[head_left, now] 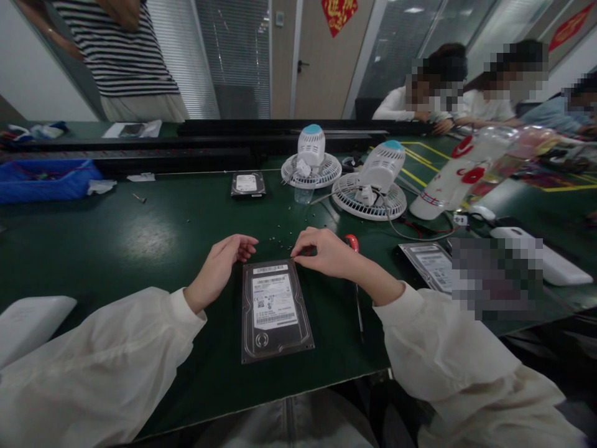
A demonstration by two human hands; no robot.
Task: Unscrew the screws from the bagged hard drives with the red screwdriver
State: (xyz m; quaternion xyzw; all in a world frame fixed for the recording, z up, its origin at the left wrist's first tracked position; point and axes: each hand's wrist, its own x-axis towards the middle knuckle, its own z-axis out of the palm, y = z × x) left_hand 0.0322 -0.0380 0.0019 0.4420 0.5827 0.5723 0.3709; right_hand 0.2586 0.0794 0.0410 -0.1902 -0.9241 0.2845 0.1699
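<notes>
Right grip (pixel 326 254) narrow at hard drive (pixel 275 311) edge, anything held unclear, left grip (pixel 219 270) open

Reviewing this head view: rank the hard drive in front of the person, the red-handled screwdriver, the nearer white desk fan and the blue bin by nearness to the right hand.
From the right hand:
1. Too close to call: hard drive, at the fingertips to the left, and red-handled screwdriver, beside the hand to the right.
2. White desk fan, straight ahead.
3. Blue bin, far left.
</notes>
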